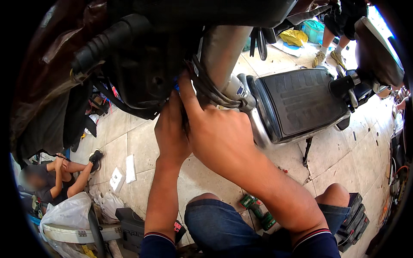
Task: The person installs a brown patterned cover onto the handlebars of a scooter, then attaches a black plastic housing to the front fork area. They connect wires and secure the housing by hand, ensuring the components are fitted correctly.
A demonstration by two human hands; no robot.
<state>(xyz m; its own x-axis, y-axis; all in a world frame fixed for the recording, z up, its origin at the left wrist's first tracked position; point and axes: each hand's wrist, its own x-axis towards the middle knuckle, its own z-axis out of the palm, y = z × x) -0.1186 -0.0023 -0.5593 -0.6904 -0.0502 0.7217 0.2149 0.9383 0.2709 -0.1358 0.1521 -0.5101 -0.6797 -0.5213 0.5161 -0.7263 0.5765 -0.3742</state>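
Observation:
My left hand (172, 129) and my right hand (219, 129) meet under the dark underside (146, 81) of a scooter's front, beside a metal column (221, 51) and black cables (202, 81). My right index finger reaches up toward a small blue part (176, 84); its other fingers curl inward. My left fingers point up, pressed close beside it. What either hand grips is hidden. Right of the column lies a black ribbed deck (292, 103).
A seated person (51, 185) is at left; another's legs (331, 43) stand upper right. Tiled floor (335, 155) holds a green drill (258, 213), white packets (118, 178), a bag (64, 213), black cases (352, 219). A seat (376, 51) juts at upper right.

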